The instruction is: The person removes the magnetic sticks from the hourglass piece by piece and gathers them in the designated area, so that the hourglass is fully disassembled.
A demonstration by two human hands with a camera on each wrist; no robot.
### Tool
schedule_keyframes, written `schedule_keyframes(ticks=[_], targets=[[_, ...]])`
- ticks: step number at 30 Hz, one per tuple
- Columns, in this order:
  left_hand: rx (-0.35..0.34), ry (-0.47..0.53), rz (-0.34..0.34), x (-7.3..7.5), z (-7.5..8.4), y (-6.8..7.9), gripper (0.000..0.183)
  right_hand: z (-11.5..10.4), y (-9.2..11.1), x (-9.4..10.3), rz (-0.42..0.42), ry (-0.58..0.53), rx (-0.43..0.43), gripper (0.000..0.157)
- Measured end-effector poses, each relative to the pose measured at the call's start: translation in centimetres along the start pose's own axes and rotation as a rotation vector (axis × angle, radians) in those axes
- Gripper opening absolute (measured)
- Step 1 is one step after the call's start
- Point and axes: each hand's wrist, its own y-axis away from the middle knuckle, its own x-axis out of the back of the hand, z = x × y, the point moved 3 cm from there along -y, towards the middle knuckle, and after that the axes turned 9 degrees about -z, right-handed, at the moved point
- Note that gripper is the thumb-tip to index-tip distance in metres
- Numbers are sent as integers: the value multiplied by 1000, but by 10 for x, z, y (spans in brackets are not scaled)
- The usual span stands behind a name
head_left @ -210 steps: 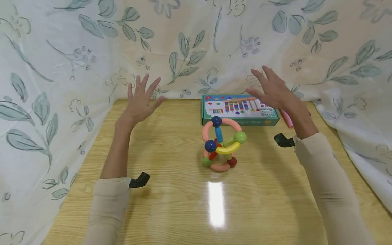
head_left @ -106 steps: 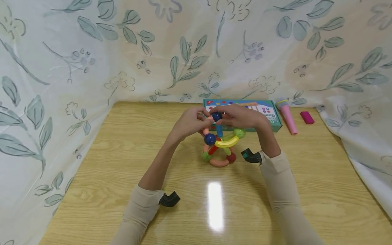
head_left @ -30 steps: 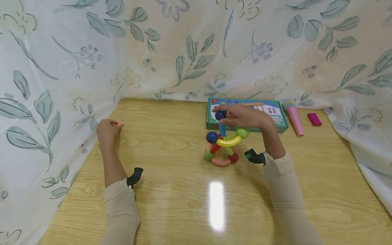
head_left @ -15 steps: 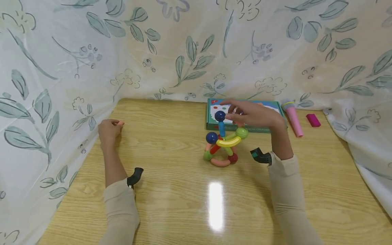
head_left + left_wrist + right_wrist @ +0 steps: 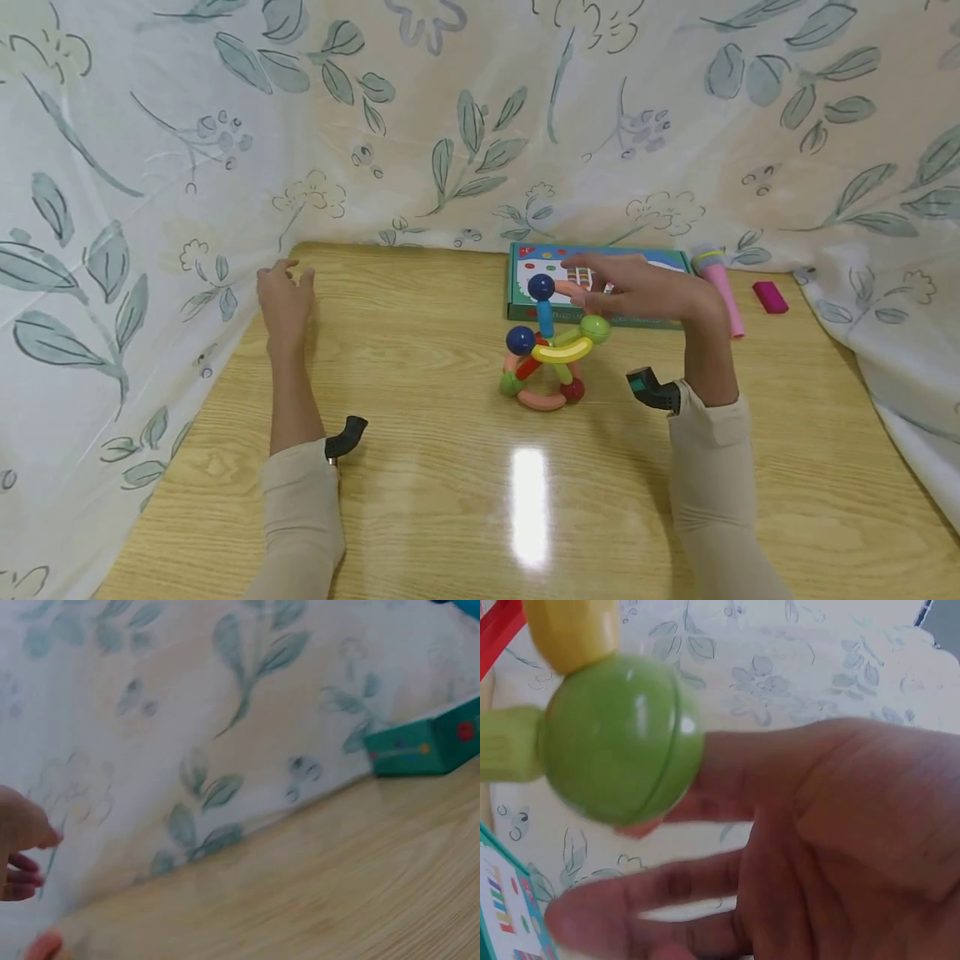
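My left grip is released: fingers loose and parted, positioned near the far left corner of the worktop. My right hand is at the upper right of the ball-and-rod model, digits close to its pink curved rod; I cannot tell whether that grip pinches it. The model stands on the worktop, in front of the box, a navy ball topmost. Right of the box: pink microphone, then magenta block.
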Motion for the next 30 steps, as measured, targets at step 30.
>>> schedule_keyframes(ticks=[30], targets=[[-667, 358, -820, -178, 190, 101, 30, -12, -18, -13, -76, -24, -67, 28]])
